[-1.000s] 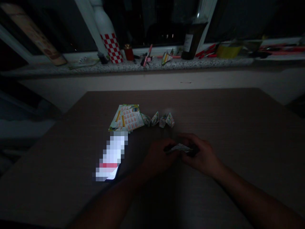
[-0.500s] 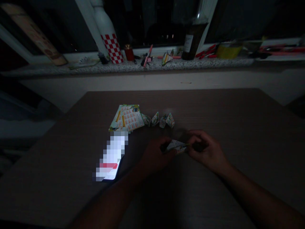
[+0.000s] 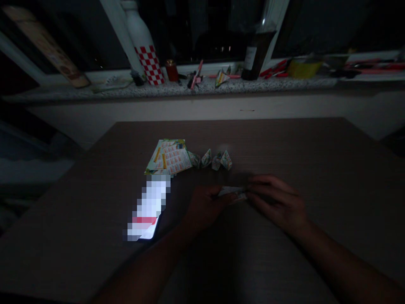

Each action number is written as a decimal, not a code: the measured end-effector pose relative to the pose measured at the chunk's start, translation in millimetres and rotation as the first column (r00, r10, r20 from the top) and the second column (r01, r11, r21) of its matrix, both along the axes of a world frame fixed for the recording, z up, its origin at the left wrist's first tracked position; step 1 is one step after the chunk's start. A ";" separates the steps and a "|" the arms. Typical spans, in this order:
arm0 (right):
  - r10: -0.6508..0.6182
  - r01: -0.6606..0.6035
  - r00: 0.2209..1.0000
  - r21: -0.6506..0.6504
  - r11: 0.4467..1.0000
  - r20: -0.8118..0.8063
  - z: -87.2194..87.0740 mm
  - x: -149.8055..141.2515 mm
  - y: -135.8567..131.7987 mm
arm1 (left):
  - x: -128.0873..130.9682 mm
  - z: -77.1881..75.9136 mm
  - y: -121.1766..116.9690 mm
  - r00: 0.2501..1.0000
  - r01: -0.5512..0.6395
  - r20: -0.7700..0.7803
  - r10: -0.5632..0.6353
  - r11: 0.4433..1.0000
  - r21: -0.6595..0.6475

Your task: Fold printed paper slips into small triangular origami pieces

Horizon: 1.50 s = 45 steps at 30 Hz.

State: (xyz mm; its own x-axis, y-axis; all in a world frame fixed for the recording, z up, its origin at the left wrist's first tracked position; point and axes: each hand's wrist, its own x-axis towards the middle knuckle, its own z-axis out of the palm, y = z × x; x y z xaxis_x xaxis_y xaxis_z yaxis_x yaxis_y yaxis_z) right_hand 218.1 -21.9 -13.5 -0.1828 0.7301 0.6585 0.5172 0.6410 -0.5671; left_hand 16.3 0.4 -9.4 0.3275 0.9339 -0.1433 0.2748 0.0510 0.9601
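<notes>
A small piece of folded printed paper point(image 3: 232, 193) is held low over the table between my two hands. My left hand point(image 3: 205, 207) is closed, pinching its left end between thumb and fingers. At the right end, my right hand point(image 3: 278, 200) is closed too, its fingertips pressed together on the paper's tip. Just beyond them stand several folded paper shapes point(image 3: 225, 160) in a short row. Left of that row lies a stack of printed paper sheets point(image 3: 175, 158). The dim light hides the fine folds.
A lit phone point(image 3: 148, 207) lies left of my left hand on the wooden table point(image 3: 284, 143). Behind, a stone windowsill point(image 3: 177, 90) carries a red-and-white checked bottle point(image 3: 148, 59), a dark bottle point(image 3: 251, 59), a red jar point(image 3: 171, 71), and another folded paper shape point(image 3: 221, 77).
The folded paper has turned flatter and shows less of its face. My right hand's fingers have straightened and drawn together at its tip. The left hand has shifted slightly.
</notes>
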 end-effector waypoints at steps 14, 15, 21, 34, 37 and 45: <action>0.050 -0.052 0.998 -0.052 0.997 -0.043 -0.7 -4.6 1.0 | -0.2 -1.5 -0.8 0.999 0.036 -0.024 -0.035 0.999 0.034; 0.059 -0.061 0.997 -0.053 0.997 -0.050 -0.5 -4.9 0.9 | -0.2 -0.8 -0.8 0.999 0.039 -0.024 -0.038 0.999 0.028; 0.085 -0.091 0.995 -0.132 0.987 -0.054 2.0 -5.4 -1.2 | -0.1 1.3 -1.0 0.998 0.061 -0.036 -0.060 0.998 0.025; 0.151 -0.118 0.981 -0.247 0.962 0.121 4.4 -0.9 -1.4 | -0.4 -2.6 -0.3 0.995 0.101 0.006 -0.101 0.994 -0.045; 0.155 -0.116 0.977 -0.241 0.964 0.148 6.0 -1.0 -1.2 | -0.9 -2.8 0.0 0.993 0.117 0.041 -0.115 0.991 -0.065; 0.188 -0.144 0.971 -0.269 0.952 0.145 7.6 -1.0 -2.2 | -2.8 -5.6 1.4 0.979 0.175 0.131 -0.157 0.974 -0.145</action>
